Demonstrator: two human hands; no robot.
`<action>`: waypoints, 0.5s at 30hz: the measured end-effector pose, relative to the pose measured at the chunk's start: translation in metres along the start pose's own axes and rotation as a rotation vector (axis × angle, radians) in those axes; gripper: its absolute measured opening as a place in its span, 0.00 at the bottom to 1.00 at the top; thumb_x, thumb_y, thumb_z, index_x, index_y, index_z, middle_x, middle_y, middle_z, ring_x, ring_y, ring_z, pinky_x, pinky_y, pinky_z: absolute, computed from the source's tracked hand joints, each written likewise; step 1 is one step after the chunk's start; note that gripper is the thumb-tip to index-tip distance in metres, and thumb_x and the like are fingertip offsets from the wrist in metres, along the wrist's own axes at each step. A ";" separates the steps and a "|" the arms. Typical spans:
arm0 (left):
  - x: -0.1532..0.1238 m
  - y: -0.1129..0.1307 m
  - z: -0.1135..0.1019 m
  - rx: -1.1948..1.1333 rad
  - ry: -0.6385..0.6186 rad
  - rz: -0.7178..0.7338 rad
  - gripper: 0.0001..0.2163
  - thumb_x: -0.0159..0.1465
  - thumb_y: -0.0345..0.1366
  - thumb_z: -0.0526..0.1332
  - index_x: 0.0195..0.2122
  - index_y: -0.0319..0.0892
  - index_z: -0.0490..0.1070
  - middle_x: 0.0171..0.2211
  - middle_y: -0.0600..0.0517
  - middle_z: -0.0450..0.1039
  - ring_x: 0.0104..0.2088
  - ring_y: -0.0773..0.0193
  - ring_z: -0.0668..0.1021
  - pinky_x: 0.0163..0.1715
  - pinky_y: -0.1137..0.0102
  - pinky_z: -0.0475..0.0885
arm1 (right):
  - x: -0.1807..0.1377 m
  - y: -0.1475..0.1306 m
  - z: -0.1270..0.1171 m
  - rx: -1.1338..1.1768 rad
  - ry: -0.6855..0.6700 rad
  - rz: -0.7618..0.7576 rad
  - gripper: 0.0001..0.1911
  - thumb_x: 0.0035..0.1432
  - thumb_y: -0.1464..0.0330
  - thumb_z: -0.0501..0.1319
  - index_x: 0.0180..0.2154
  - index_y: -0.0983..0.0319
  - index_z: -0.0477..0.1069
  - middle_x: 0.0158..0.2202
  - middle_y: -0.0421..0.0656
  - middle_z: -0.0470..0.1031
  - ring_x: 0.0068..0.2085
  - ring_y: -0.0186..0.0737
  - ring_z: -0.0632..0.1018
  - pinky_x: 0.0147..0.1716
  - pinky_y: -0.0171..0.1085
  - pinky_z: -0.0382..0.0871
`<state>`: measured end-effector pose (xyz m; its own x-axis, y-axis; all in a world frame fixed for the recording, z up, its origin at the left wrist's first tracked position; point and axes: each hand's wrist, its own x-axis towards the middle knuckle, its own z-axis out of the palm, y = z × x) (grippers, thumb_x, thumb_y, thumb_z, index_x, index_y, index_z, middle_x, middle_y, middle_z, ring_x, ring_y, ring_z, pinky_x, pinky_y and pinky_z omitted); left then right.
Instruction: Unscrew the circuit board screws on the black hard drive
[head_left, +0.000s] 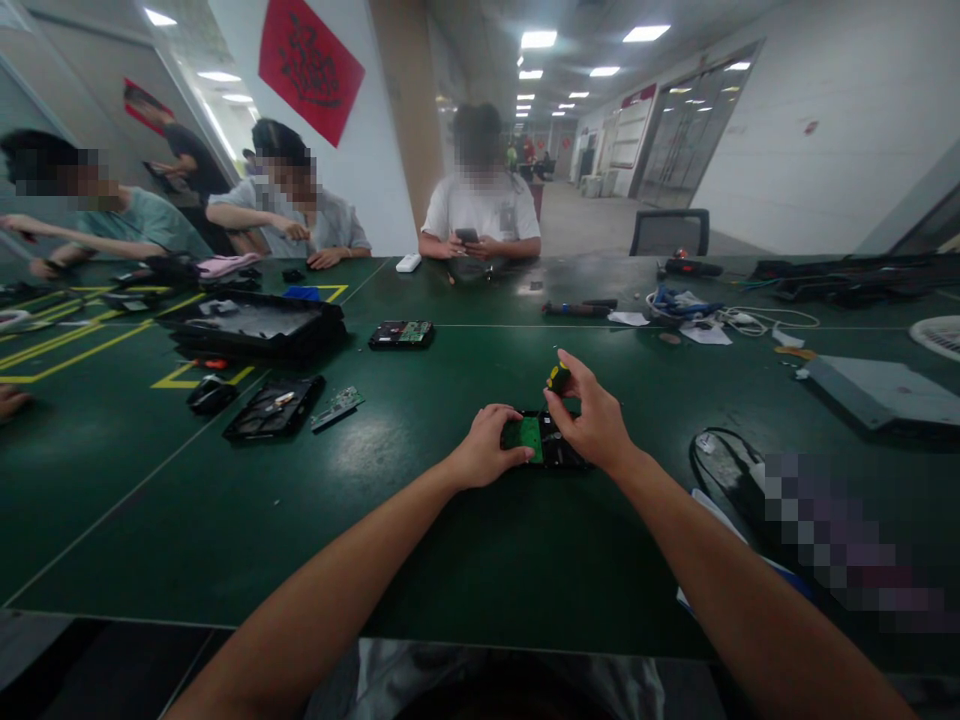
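Long green tabletop (420, 560). Left hand (486, 448) grips black hard drive (556, 453); right hand (594, 412) pinches yellow-black screwdriver (558, 377) above it.

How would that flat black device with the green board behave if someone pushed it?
The black device would probably slide rather than tip, since it lies low and flat on the table. Its exposed green board might be fragile. The left hand gripping its end would likely resist a push.
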<state>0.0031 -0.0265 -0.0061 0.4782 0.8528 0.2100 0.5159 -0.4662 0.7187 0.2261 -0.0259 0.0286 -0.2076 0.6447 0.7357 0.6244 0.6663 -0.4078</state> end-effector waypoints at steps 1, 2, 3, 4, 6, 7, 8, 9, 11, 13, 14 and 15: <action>0.000 0.000 0.000 -0.001 0.000 -0.003 0.26 0.59 0.43 0.71 0.57 0.44 0.68 0.59 0.41 0.66 0.61 0.46 0.70 0.63 0.48 0.65 | 0.000 0.000 0.000 -0.005 0.000 0.005 0.37 0.66 0.65 0.61 0.71 0.50 0.50 0.60 0.48 0.73 0.44 0.47 0.83 0.47 0.52 0.82; 0.000 0.000 0.000 -0.002 0.000 -0.005 0.26 0.59 0.43 0.71 0.57 0.44 0.68 0.59 0.42 0.66 0.61 0.46 0.70 0.63 0.48 0.65 | 0.000 0.000 0.000 -0.008 0.001 0.008 0.37 0.66 0.65 0.61 0.71 0.50 0.50 0.60 0.48 0.73 0.44 0.47 0.83 0.47 0.53 0.82; 0.000 0.000 0.000 -0.002 -0.003 -0.007 0.26 0.59 0.43 0.71 0.57 0.45 0.68 0.59 0.42 0.65 0.61 0.46 0.70 0.63 0.48 0.65 | 0.000 0.000 0.000 -0.011 0.005 0.010 0.37 0.66 0.65 0.61 0.71 0.50 0.50 0.59 0.48 0.74 0.44 0.47 0.83 0.46 0.53 0.82; 0.000 0.000 0.000 -0.003 -0.007 -0.009 0.26 0.59 0.43 0.71 0.57 0.44 0.68 0.59 0.42 0.65 0.61 0.46 0.70 0.63 0.49 0.65 | 0.000 0.001 0.000 -0.014 0.010 0.013 0.37 0.66 0.65 0.61 0.71 0.50 0.50 0.59 0.48 0.74 0.43 0.47 0.83 0.46 0.53 0.82; 0.000 0.000 0.000 -0.002 -0.012 -0.012 0.26 0.59 0.43 0.71 0.57 0.44 0.68 0.59 0.42 0.65 0.61 0.46 0.70 0.63 0.49 0.66 | 0.001 0.002 0.001 -0.021 0.026 0.024 0.37 0.65 0.65 0.62 0.71 0.50 0.51 0.57 0.48 0.75 0.42 0.47 0.83 0.45 0.53 0.82; 0.001 -0.001 0.000 0.000 -0.014 -0.010 0.26 0.59 0.43 0.71 0.57 0.44 0.68 0.59 0.41 0.66 0.61 0.47 0.70 0.63 0.49 0.65 | 0.001 0.002 0.001 -0.028 0.032 0.032 0.37 0.65 0.64 0.62 0.71 0.50 0.51 0.56 0.48 0.76 0.41 0.47 0.83 0.45 0.52 0.82; 0.001 -0.001 0.000 0.002 -0.013 -0.005 0.26 0.59 0.43 0.71 0.57 0.44 0.68 0.59 0.41 0.66 0.60 0.47 0.70 0.63 0.49 0.65 | 0.001 0.002 0.002 -0.034 0.039 0.038 0.36 0.65 0.64 0.62 0.71 0.50 0.52 0.55 0.47 0.77 0.40 0.47 0.83 0.45 0.52 0.82; 0.001 -0.001 0.000 0.006 -0.011 0.001 0.26 0.59 0.43 0.71 0.57 0.43 0.68 0.59 0.41 0.66 0.60 0.47 0.70 0.64 0.49 0.64 | 0.001 0.003 0.002 -0.041 0.045 0.042 0.36 0.65 0.64 0.62 0.71 0.50 0.53 0.54 0.47 0.77 0.40 0.47 0.83 0.44 0.52 0.82; 0.001 0.000 0.000 0.011 -0.007 0.010 0.27 0.59 0.43 0.71 0.57 0.42 0.68 0.58 0.41 0.66 0.61 0.47 0.70 0.64 0.49 0.64 | 0.001 0.002 0.002 -0.054 0.055 0.039 0.36 0.65 0.63 0.62 0.70 0.51 0.53 0.53 0.47 0.77 0.39 0.46 0.83 0.44 0.52 0.82; 0.001 0.001 -0.001 0.011 -0.008 0.007 0.26 0.59 0.43 0.71 0.57 0.42 0.68 0.58 0.40 0.66 0.61 0.47 0.70 0.64 0.49 0.64 | 0.001 0.001 0.002 -0.063 0.058 0.034 0.36 0.65 0.64 0.62 0.70 0.51 0.53 0.53 0.47 0.77 0.39 0.46 0.83 0.44 0.52 0.81; 0.001 0.001 -0.001 0.010 -0.008 0.003 0.26 0.60 0.43 0.70 0.57 0.42 0.68 0.59 0.40 0.66 0.61 0.47 0.70 0.64 0.49 0.64 | 0.001 0.000 0.002 -0.065 0.055 0.033 0.36 0.65 0.64 0.62 0.71 0.51 0.53 0.53 0.47 0.77 0.40 0.46 0.83 0.45 0.52 0.81; 0.000 0.002 -0.001 0.009 -0.007 -0.001 0.26 0.60 0.43 0.70 0.57 0.42 0.68 0.59 0.41 0.66 0.61 0.47 0.70 0.64 0.49 0.64 | 0.001 -0.001 0.002 -0.063 0.050 0.035 0.36 0.66 0.64 0.61 0.71 0.51 0.53 0.52 0.47 0.78 0.40 0.46 0.83 0.46 0.52 0.81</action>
<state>0.0036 -0.0268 -0.0042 0.4828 0.8516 0.2042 0.5227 -0.4673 0.7130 0.2236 -0.0252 0.0287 -0.1480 0.6466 0.7484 0.6773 0.6177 -0.3997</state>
